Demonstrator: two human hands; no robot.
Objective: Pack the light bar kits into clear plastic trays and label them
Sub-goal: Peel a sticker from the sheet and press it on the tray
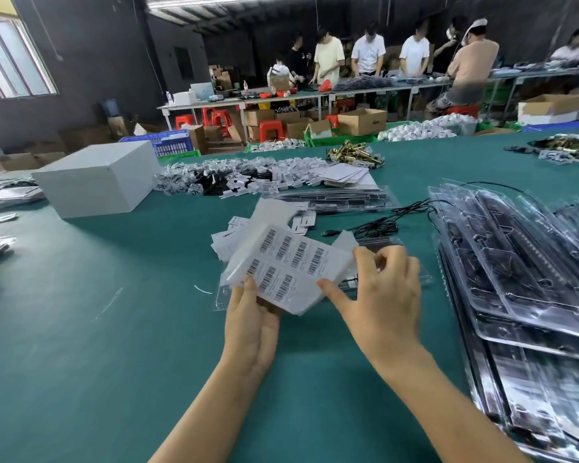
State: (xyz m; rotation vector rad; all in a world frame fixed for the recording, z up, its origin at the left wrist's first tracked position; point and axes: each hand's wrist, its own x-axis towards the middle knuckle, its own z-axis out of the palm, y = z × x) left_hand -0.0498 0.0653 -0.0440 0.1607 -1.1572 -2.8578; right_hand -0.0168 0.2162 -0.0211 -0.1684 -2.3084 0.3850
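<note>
Far out to the left of the hands sits a white box point(97, 177) on the green table point(81, 329), with flat packets piled at the table's edge beyond it. Closer in, the left hand point(253, 324) holds the label sheet point(290, 269) from below, thumb pressed on its near-left corner and fingers curled under, so the sheet tilts up toward the person. I count about 7 barcode labels left on it, in 2 rows. Under the sheet lies a clear tray point(221, 300), only its near-left edge showing, so I cannot tell whether its kit is fully seated. Beyond the hands, loose small tags point(228, 235) are scattered, then a heap of bagged parts point(214, 178), another packed tray point(331, 198) and a black cable point(381, 223). The right hand point(386, 295) is at the sheet's right edge, its fingertips bunched as if picking at a label's corner, thumb stretched along the sheet's near edge; whether a label has lifted is hidden by the fingers. To do this well, I would say keep the left hand steady so the backing stays flat, peel slowly from 1 corner so the label does not curl or tear, and put it down square on a bare patch of the tray. To the right of the right hand, a tall stack of packed trays point(515, 269) fans out.
</note>
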